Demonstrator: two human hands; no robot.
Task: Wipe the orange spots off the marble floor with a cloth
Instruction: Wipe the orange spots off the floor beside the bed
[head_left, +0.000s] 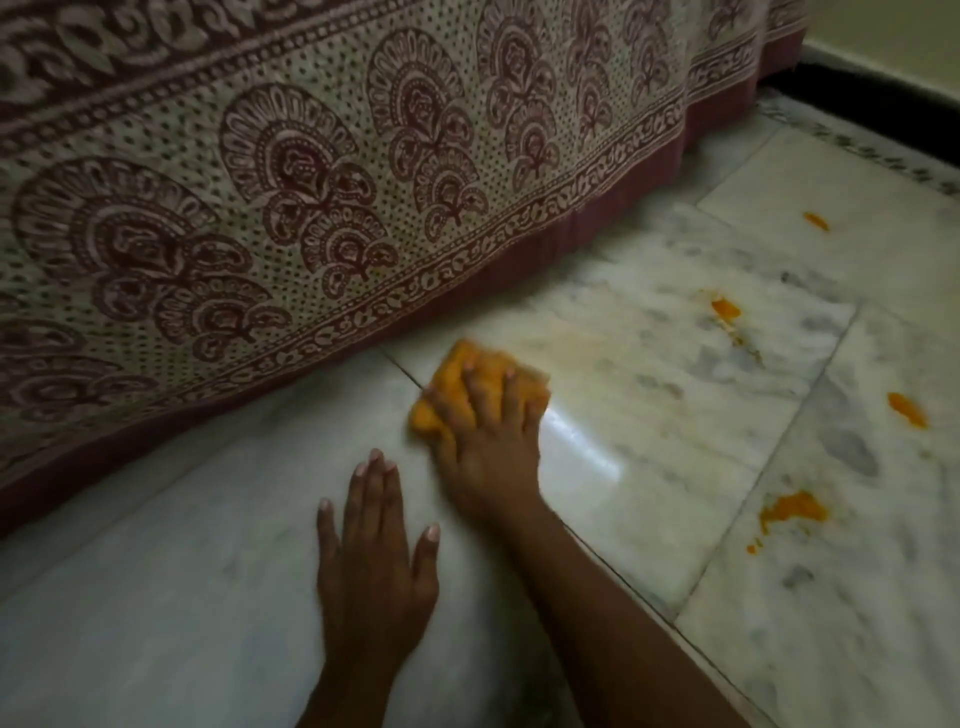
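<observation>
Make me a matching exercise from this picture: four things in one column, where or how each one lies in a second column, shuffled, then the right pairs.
Column one:
1. left hand
2. right hand
3. cloth
4. patterned bedsheet

Column two:
A. hangs down to the marble floor along its far edge
B. lies flat on bare marble, fingers straight, holding nothing
C. orange, bunched on the floor under a hand
D. presses down on the cloth, left of the orange spots

Pairs: 1-B, 2-D, 3-C, 4-A
</observation>
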